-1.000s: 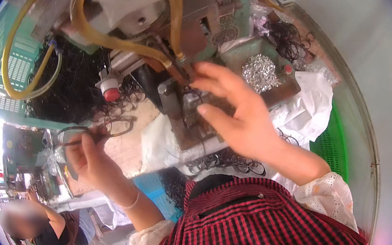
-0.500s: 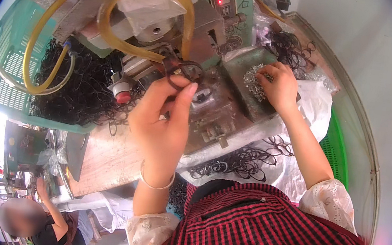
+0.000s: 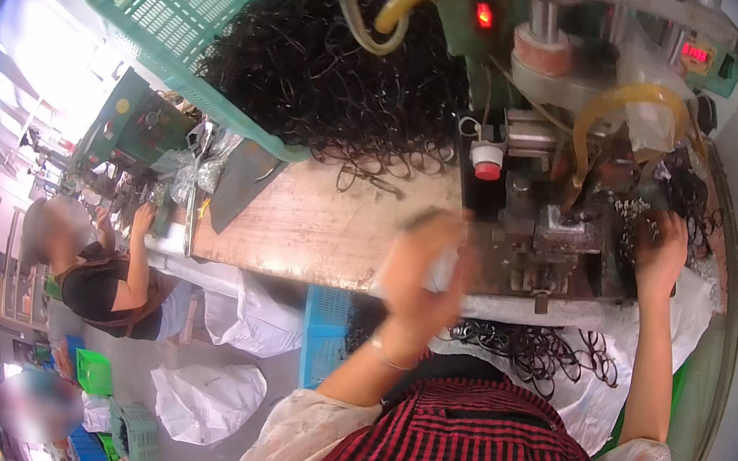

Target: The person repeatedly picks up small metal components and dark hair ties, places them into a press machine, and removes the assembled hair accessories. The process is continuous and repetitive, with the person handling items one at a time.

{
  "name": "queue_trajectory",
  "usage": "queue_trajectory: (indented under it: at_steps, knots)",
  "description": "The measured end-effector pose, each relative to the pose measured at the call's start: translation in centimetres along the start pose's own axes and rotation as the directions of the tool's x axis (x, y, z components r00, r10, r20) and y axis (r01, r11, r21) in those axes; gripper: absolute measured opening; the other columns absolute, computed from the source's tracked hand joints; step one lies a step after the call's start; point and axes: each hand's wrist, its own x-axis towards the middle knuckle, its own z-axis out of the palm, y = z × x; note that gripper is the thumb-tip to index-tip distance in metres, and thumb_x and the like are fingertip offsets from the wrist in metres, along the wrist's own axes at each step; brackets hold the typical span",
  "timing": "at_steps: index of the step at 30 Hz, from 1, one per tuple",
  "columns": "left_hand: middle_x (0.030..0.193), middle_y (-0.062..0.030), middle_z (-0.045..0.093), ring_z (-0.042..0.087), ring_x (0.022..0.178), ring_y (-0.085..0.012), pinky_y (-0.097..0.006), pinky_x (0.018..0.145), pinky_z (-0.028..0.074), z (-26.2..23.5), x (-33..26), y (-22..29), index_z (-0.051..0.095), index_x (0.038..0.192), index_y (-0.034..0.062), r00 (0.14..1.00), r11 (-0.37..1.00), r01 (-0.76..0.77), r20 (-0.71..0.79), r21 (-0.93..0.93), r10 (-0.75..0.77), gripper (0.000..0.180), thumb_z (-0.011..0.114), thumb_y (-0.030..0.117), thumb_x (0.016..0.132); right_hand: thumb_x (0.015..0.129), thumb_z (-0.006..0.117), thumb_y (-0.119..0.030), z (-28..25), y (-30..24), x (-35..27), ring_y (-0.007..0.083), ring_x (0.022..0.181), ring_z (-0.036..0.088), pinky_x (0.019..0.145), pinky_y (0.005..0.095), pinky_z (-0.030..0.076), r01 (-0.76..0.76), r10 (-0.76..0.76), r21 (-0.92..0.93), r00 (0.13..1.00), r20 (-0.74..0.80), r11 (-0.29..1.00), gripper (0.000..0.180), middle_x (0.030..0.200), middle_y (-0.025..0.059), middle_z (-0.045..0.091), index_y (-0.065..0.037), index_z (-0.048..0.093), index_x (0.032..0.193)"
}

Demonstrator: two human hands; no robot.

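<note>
My left hand (image 3: 426, 281) is in front of the machine, above the table's front edge. Motion smears its fingers, and a dark streak lies at their tips; whether that is a black loop I cannot make out. My right hand (image 3: 664, 258) reaches into a dark metal tray, its fingers bent together at a pile of small silvery metal pieces (image 3: 628, 210). What the fingertips pinch, if anything, is hidden. Between the hands sits the machine's metal fixture (image 3: 566, 222), with a yellow hose (image 3: 581, 133) coming down to it.
A green basket (image 3: 147, 34) overflows with black loops (image 3: 335, 65) on the wooden table (image 3: 321, 233). More black loops (image 3: 550, 350) lie on white sheeting by my apron. A red button (image 3: 488, 170) juts from the machine. At left, a co-worker (image 3: 111, 289) sits at another machine.
My view has swung left, showing more basket and room. My left hand, which pinched a black loop at the fixture, has drawn back from it leftward. My right hand stays at the metal pieces.
</note>
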Motion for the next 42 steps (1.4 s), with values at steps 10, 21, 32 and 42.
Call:
queue_trajectory:
  at_steps: [10,21,32,42]
  knots:
    - [0.091,-0.0128,0.064,0.060,0.089,-0.0351,-0.042,0.077,0.049,-3.4,1.2,-21.3,0.070,0.090,0.0091,0.812,0.674,0.115,0.322,0.730,-0.488,0.014,0.069,0.014,0.076,0.082,0.070,-0.012,1.2,-1.9,1.0,0.0341,0.084,0.064,0.074,0.0389,0.050,-0.081,0.072,0.121,0.995,0.074,0.989,0.014,0.088,0.0141,0.068,-0.004,0.067,0.093]
    - [0.104,-0.0109,0.069,0.060,0.100,-0.0318,-0.038,0.086,0.049,-5.3,-4.6,-19.0,0.074,0.092,0.0043,0.871,0.851,0.159,0.335,0.501,-0.360,0.017,0.070,0.005,0.075,0.088,0.067,-0.004,-7.4,-2.9,-3.7,0.0120,0.089,0.065,0.082,0.0251,0.049,-0.536,0.462,0.433,0.844,0.273,0.725,0.012,0.095,0.0051,0.073,0.000,0.073,0.098]
    - [0.091,-0.0043,0.062,0.060,0.079,-0.0117,-0.026,0.072,0.053,-0.7,-2.2,-10.2,0.055,0.096,0.0015,0.696,0.622,0.665,0.041,-0.412,-0.717,0.010,0.059,0.010,0.096,0.081,0.065,0.002,-2.2,-12.8,0.4,0.0172,0.090,0.067,0.084,0.0281,0.050,-0.335,0.215,0.869,0.938,0.272,0.365,0.035,0.093,0.0116,0.071,0.001,0.061,0.116]
    - [0.090,-0.0181,0.062,0.062,0.072,-0.0217,-0.037,0.063,0.057,-0.5,9.5,-1.3,0.049,0.100,-0.0009,0.983,0.801,0.140,-0.016,-0.582,-0.183,0.012,0.057,0.006,0.093,0.083,0.065,0.004,-3.7,-14.9,1.8,0.0131,0.095,0.063,0.085,0.0263,0.048,-0.424,0.179,0.890,0.901,0.396,0.168,0.043,0.094,0.0084,0.068,0.001,0.054,0.124]
